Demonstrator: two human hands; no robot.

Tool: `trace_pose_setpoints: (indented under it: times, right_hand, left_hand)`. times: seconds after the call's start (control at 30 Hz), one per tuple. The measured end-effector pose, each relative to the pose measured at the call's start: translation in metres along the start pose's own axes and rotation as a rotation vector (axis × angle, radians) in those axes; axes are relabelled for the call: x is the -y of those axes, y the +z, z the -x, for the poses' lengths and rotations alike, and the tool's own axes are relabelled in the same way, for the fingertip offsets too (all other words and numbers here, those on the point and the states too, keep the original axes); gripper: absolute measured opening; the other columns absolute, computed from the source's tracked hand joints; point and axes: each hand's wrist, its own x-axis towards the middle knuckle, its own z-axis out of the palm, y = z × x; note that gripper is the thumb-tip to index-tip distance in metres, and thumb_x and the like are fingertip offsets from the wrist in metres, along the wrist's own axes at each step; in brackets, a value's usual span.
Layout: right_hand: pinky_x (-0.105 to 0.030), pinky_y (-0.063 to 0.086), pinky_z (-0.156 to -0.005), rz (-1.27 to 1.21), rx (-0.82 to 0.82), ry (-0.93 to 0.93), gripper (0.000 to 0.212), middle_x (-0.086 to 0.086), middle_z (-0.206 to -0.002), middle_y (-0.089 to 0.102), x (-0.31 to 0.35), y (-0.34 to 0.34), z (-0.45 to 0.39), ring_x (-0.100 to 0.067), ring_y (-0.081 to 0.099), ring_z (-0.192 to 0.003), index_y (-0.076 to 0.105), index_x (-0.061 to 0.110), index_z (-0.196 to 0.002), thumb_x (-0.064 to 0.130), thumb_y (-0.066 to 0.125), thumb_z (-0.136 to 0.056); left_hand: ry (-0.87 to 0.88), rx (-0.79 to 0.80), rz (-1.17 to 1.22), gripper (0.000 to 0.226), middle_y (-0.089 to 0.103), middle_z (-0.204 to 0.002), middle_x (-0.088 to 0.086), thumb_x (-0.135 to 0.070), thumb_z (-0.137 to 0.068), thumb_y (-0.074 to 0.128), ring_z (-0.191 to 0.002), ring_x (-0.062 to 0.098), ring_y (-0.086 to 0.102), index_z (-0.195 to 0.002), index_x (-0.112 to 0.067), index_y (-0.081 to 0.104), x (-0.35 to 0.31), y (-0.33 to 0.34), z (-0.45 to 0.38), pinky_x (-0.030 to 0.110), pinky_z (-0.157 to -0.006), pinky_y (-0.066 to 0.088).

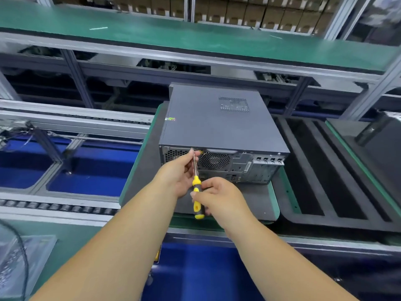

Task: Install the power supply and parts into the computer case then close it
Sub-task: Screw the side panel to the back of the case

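Note:
A dark grey computer case (217, 122) lies flat on a grey pallet (143, 183), its cover panel on and its rear panel with fan grilles facing me. A yellow-and-black screwdriver (198, 192) points up at the top edge of the rear panel, its tip at a screw spot left of the round fan grille. My right hand (219, 197) grips the handle. My left hand (180, 172) pinches the metal shaft near the tip, close against the rear panel.
A second pallet with black foam strips (321, 170) lies to the right, with another dark case (377, 135) beyond it. Roller conveyor rails (54, 207) run on the left over blue bins. A green shelf (173, 33) spans the back. A plastic bag (19, 263) lies at the lower left.

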Motion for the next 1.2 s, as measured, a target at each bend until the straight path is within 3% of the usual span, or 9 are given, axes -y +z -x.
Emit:
trace_pose_setpoints:
  times: [0.1, 0.3, 0.53, 0.7, 1.03, 1.2]
  right_hand:
    - [-0.019, 0.053, -0.052, -0.032, -0.017, 0.03, 0.019, -0.004, -0.085, 0.075, -0.002, 0.004, -0.002, -0.007, 0.068, -0.063, 0.064, 0.018, -0.101, 0.021, 0.074, -0.085]
    - [-0.018, 0.05, -0.048, -0.168, -0.033, 0.044, 0.017, -0.013, -0.086, 0.074, -0.003, 0.008, -0.004, -0.008, 0.066, -0.056, 0.064, 0.012, -0.101, 0.014, 0.072, -0.087]
    - [-0.026, 0.055, -0.053, -0.206, -0.054, 0.052, 0.012, -0.01, -0.084, 0.074, -0.003, 0.01, -0.01, -0.016, 0.071, -0.068, 0.067, 0.016, -0.098, 0.015, 0.072, -0.087]
    - [-0.024, 0.054, -0.053, -0.219, -0.047, 0.032, 0.005, -0.004, -0.074, 0.074, -0.001, 0.008, -0.01, -0.011, 0.069, -0.065, 0.068, 0.016, -0.094, 0.015, 0.068, -0.089]
    - [-0.021, 0.052, -0.052, -0.24, -0.059, 0.032, 0.004, -0.003, -0.076, 0.075, 0.001, 0.008, -0.01, -0.005, 0.069, -0.062, 0.067, 0.02, -0.093, 0.016, 0.065, -0.093]
    - [-0.024, 0.054, -0.056, -0.219, -0.059, 0.037, 0.009, -0.002, -0.077, 0.075, 0.004, 0.009, -0.011, -0.016, 0.067, -0.074, 0.066, 0.023, -0.091, 0.018, 0.061, -0.096]
  left_hand:
    - [-0.03, 0.005, 0.009, 0.02, 0.063, -0.072, -0.002, -0.021, -0.095, 0.06, -0.065, 0.006, 0.055, -0.1, -0.006, 0.072, 0.003, -0.003, -0.005, 0.021, -0.063, 0.045]
    - [-0.045, 0.023, -0.016, 0.018, 0.061, -0.071, -0.001, -0.017, -0.095, 0.059, -0.064, 0.006, 0.053, -0.097, -0.006, 0.072, 0.002, -0.002, -0.014, 0.02, -0.066, 0.045]
    - [-0.038, 0.022, -0.045, 0.017, 0.062, -0.071, -0.002, -0.017, -0.094, 0.059, -0.065, 0.006, 0.054, -0.09, -0.008, 0.073, -0.002, 0.001, -0.018, 0.018, -0.065, 0.046]
    - [-0.035, -0.006, -0.077, 0.021, 0.063, -0.069, -0.003, -0.018, -0.095, 0.059, -0.067, 0.006, 0.055, -0.081, -0.011, 0.075, -0.002, 0.003, -0.018, 0.019, -0.063, 0.046]
    - [-0.017, -0.027, -0.099, 0.014, 0.063, -0.074, -0.002, -0.017, -0.094, 0.06, -0.066, 0.006, 0.053, -0.09, -0.011, 0.072, -0.004, 0.004, -0.018, 0.018, -0.062, 0.045]
    - [-0.019, -0.038, -0.121, 0.015, 0.064, -0.072, -0.002, -0.018, -0.094, 0.061, -0.067, 0.007, 0.053, -0.091, -0.01, 0.072, -0.006, 0.005, -0.018, 0.019, -0.065, 0.046]
